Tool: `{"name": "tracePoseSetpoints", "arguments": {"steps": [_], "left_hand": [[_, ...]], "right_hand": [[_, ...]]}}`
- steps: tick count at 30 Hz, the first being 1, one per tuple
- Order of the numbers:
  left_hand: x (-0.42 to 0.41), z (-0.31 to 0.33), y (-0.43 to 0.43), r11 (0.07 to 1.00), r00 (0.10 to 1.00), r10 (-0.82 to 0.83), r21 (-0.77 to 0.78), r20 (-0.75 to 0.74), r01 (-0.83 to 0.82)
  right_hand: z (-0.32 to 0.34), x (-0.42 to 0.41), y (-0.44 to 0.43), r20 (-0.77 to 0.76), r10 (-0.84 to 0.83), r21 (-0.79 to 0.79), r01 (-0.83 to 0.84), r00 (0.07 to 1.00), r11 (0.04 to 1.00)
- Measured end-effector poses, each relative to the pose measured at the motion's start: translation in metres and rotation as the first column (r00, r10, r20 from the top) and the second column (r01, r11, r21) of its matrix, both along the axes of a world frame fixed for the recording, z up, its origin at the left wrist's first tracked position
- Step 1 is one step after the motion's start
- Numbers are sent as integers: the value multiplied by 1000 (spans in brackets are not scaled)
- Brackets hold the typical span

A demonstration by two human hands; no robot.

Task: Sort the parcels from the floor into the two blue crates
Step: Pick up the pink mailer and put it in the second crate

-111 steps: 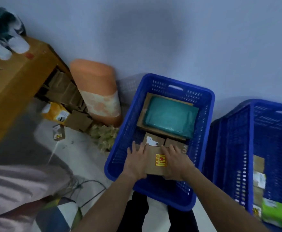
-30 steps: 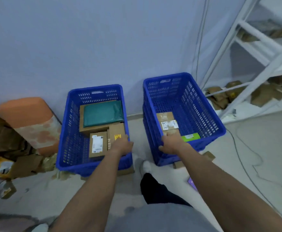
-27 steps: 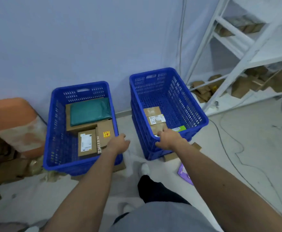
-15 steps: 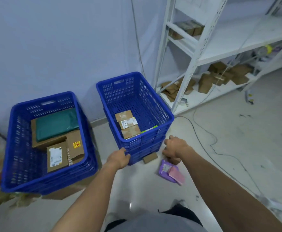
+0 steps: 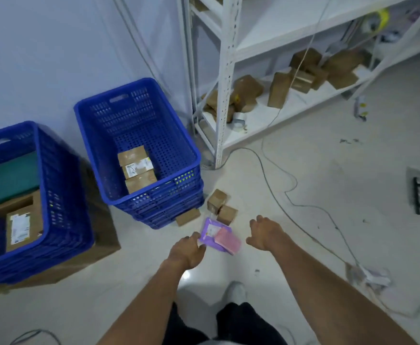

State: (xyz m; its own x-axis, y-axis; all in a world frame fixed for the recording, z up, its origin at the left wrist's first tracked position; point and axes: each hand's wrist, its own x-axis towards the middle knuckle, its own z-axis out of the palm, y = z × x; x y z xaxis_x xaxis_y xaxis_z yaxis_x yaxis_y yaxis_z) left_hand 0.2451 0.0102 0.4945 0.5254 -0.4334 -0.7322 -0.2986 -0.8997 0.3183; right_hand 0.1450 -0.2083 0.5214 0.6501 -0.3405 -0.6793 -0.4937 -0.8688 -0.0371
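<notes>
Both arms stretched forward and down, left hand and right hand empty (fingers loosely spread)

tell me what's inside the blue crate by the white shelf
Three cardboard boxes lie in a row on the crate floor, the middle one white-labelled. Its near wall hides the front corner; only yellow-green flecks show through.

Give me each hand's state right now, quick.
Left hand: open, holding nothing, fingertips at the edge of the purple mailer.
Right hand: open, fingers spread, holding nothing.
</notes>
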Motion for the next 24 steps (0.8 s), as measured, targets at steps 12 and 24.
{"name": "tracePoseSetpoints", "arguments": {"steps": [12,24], "left_hand": [[13,-166,-84,993,991,-102,55,-83,107],[41,-453,-127,992,996,-75,103,-41,78]], "right_hand": [[-200,-53,-26,-132,-319,145,337,938,930],[-514,-46,-27,-190,-697,242,721,691,649]]}}
